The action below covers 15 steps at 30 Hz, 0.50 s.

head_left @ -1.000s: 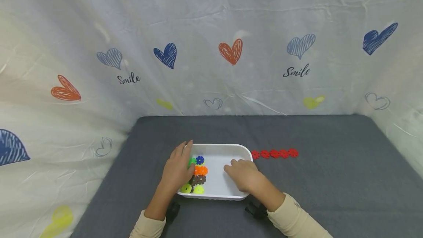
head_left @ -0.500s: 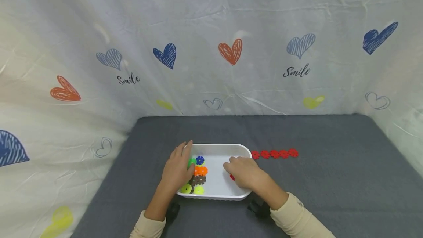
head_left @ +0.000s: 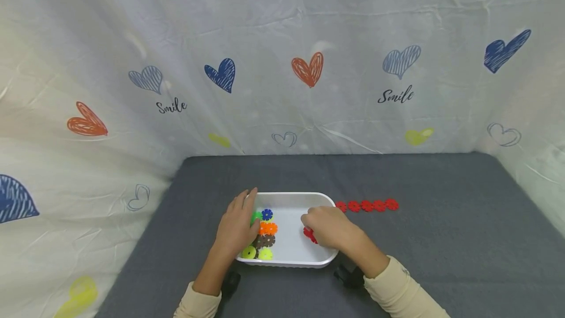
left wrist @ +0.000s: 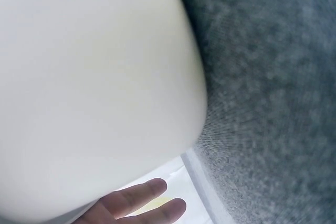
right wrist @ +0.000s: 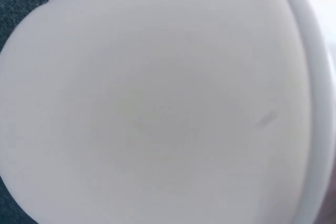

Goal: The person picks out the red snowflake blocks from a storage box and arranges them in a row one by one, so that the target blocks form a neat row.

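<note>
A white tray (head_left: 293, 262) stands in front of me in the head view. My left hand (head_left: 236, 227) rests on its left side, fingers fairly straight along the rim and thumb over the inside. Two of its fingers (left wrist: 142, 195) show straight past the tray wall in the left wrist view. My right hand (head_left: 331, 227) is inside the right end of the tray, fingers curled down beside red flower-shaped discs (head_left: 308, 232). Its fingertips are hidden, so a grip on a disc cannot be made out. Only pale tray wall (right wrist: 168, 98) fills most of the right wrist view.
Orange (head_left: 268, 228), brown (head_left: 267, 240), yellow (head_left: 265, 253), green and blue (head_left: 267, 214) discs lie at the tray's left end. A row of several red discs (head_left: 367, 205) lies on the grey cloth (head_left: 441, 239) right of the tray. A heart-patterned sheet (head_left: 344, 23) hangs behind.
My right hand has shifted slightly right inside the tray, and red discs have come into sight beside its fingers. The left hand, tray and row of red discs stay in place.
</note>
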### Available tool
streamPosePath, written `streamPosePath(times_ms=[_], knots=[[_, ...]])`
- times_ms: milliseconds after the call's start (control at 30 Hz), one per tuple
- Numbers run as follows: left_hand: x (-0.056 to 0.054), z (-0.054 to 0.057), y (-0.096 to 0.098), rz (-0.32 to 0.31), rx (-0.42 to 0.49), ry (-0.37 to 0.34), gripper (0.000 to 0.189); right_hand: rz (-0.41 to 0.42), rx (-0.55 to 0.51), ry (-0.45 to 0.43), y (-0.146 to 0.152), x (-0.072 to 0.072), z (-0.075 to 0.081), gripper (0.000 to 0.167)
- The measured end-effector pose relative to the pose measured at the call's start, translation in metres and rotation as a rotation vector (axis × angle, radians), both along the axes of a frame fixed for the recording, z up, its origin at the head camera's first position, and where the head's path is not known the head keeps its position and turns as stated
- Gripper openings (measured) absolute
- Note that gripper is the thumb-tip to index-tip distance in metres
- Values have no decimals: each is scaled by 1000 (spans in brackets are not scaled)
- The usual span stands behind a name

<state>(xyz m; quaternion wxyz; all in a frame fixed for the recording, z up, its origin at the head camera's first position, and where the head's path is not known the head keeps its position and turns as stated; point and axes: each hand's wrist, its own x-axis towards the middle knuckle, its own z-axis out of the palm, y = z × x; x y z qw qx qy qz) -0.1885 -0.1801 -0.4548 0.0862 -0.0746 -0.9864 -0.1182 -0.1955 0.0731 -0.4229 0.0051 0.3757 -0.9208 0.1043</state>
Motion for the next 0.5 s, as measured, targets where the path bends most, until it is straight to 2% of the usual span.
streamPosePath(times_ms=[267, 500], knots=[[1, 1, 0, -8, -6, 20, 79, 5, -78, -88, 4, -2, 5, 22], [2, 2, 1, -11, -16, 27, 78, 63, -149, -158, 10, -6, 12, 15]])
